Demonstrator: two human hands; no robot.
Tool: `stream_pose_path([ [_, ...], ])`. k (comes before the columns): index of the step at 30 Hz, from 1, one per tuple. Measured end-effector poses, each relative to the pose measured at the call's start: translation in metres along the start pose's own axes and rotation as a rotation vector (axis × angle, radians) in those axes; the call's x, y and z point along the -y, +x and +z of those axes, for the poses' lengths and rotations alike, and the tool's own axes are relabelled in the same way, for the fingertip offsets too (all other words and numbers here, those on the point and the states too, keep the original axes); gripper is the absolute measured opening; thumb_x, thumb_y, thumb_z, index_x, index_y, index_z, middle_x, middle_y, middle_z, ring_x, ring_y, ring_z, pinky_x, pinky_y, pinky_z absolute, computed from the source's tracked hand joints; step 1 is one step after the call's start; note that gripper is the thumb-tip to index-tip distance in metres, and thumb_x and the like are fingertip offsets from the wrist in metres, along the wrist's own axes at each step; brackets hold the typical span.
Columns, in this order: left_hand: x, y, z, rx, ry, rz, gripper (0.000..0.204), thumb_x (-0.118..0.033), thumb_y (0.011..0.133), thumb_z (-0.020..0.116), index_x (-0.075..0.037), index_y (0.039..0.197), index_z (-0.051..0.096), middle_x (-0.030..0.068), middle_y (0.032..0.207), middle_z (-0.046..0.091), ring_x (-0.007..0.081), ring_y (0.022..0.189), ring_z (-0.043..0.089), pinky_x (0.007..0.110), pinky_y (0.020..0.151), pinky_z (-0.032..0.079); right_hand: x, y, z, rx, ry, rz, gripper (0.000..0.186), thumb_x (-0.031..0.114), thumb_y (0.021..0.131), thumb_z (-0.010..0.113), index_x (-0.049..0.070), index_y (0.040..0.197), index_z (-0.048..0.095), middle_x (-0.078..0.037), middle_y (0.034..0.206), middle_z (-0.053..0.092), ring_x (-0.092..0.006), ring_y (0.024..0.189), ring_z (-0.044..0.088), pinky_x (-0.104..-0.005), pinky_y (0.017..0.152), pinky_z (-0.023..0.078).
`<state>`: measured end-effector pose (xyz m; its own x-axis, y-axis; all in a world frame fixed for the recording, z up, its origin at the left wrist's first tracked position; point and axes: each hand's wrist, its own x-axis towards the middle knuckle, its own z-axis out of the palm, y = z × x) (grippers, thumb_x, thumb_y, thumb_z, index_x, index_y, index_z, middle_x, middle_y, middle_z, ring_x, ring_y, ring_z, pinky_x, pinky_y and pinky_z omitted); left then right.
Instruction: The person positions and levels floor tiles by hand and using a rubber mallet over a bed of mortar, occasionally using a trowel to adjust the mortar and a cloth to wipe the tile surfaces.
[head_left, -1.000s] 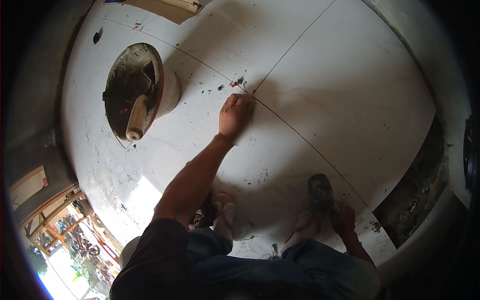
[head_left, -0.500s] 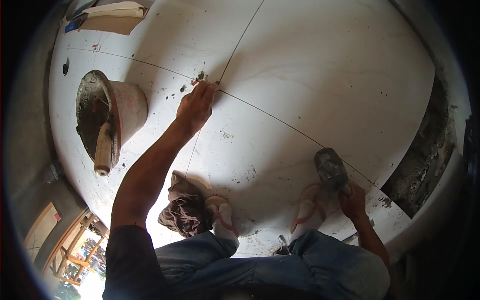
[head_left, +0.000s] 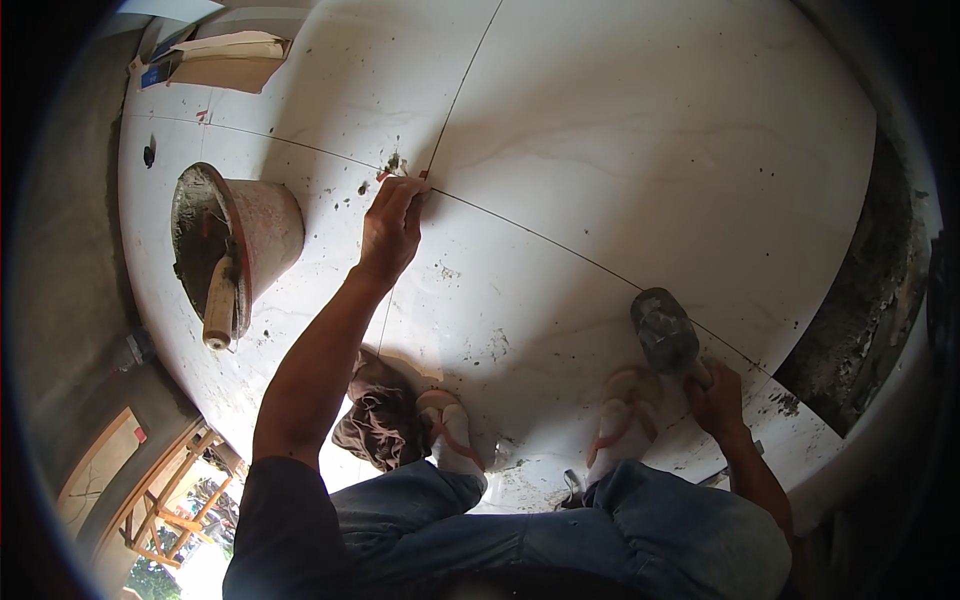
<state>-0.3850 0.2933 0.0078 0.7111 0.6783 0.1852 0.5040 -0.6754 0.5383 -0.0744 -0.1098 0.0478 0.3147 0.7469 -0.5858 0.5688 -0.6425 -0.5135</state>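
My right hand [head_left: 716, 402] is closed around the handle of a rubber mallet [head_left: 665, 330], whose dark head lies over the long joint between large white floor tiles [head_left: 640, 160]. My left hand [head_left: 391, 228] reaches forward to where the tile joints meet, its fingers pinched together at the joint. Small red pieces [head_left: 383, 176] show right at the fingertips; whether the fingers grip one of them is hidden. Dark crumbs of mortar [head_left: 395, 162] lie just beyond that hand.
A mortar-caked bucket [head_left: 268, 225] lies tipped at the left, a wooden-handled tool [head_left: 220, 305] in its mouth. A brown cloth [head_left: 380, 420] is beside my left foot. Torn cardboard [head_left: 230, 62] lies far left. Along the right, a rough untiled strip [head_left: 850, 310] borders the tiles.
The whole view has shifted slightly, so the bucket and cloth sit farther right. My left hand stays at the joint with its wrist a little raised; the mallet remains in my right hand.
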Motion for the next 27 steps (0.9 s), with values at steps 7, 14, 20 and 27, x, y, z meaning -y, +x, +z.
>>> stream_pose_path([
  [7,-0.018,-0.001,0.009,0.063,-0.003,0.025,0.019,0.005,0.083,0.061,-0.005,0.099,0.059,0.0113,0.095,0.061,0.0292,0.082,0.064,0.035,0.070,0.055,0.006,0.003,-0.006,-0.001,0.071,0.048,0.023,0.017,0.076,0.064,-0.002,0.087,0.061,-0.022,0.079,0.061,-0.0422,0.076,0.061,-0.0477,0.067,0.047],
  [14,-0.010,0.000,-0.008,-0.093,-0.167,-0.249,0.017,-0.005,0.085,0.064,-0.005,0.102,0.058,0.0100,0.089,0.061,0.0153,0.065,0.061,0.027,0.059,0.052,0.010,-0.002,-0.006,-0.032,0.064,0.048,0.023,0.017,0.077,0.063,-0.003,0.089,0.061,-0.023,0.080,0.061,-0.0424,0.078,0.061,-0.0477,0.069,0.048],
  [20,-0.013,0.023,-0.006,0.090,0.034,-0.271,0.008,-0.006,0.083,0.064,-0.001,0.089,0.062,0.0138,0.082,0.064,0.0240,0.066,0.064,0.032,0.061,0.052,0.008,0.000,-0.002,0.018,0.036,0.084,0.024,0.017,0.077,0.064,-0.003,0.089,0.061,-0.023,0.081,0.062,-0.0426,0.078,0.061,-0.0475,0.070,0.048],
  [27,-0.024,0.020,-0.013,0.149,0.173,-0.453,0.011,-0.008,0.083,0.058,0.001,0.080,0.062,0.0166,0.074,0.064,0.0322,0.067,0.063,0.039,0.065,0.051,0.011,-0.002,-0.001,-0.030,0.083,0.074,0.026,0.018,0.076,0.064,-0.004,0.090,0.061,-0.024,0.082,0.062,-0.0419,0.080,0.062,-0.0464,0.070,0.048],
])
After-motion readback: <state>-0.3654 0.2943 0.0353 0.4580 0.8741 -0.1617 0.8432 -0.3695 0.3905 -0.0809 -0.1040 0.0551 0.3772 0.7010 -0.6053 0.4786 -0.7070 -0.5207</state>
